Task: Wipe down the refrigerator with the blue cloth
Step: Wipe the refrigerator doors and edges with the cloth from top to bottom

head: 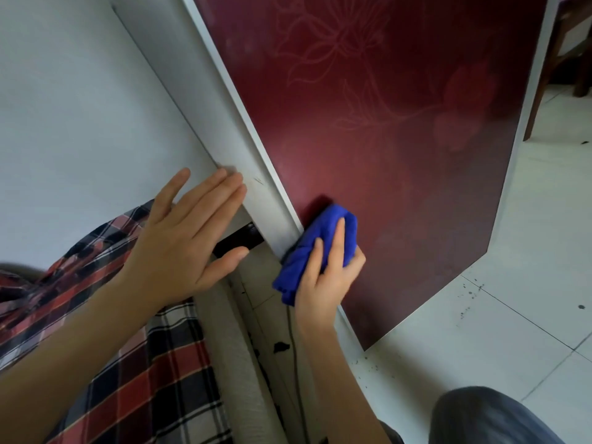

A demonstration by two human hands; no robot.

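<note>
The refrigerator [384, 139] fills the upper middle of the view, with a dark red door bearing a faint flower pattern and a grey-white side panel [205, 100]. My right hand [323, 277] presses a bunched blue cloth [314, 248] against the lower left edge of the red door. My left hand [189, 232] lies flat with fingers spread on the grey side panel near its lower corner, holding nothing.
A white wall [70, 116] stands to the left. A red plaid fabric [134, 363] and a pale rolled mat [237, 363] lie below my left arm. White floor tiles [512, 315] with dark specks spread to the right. Wooden furniture legs [557, 59] stand at top right. My knee [487, 418] shows at the bottom.
</note>
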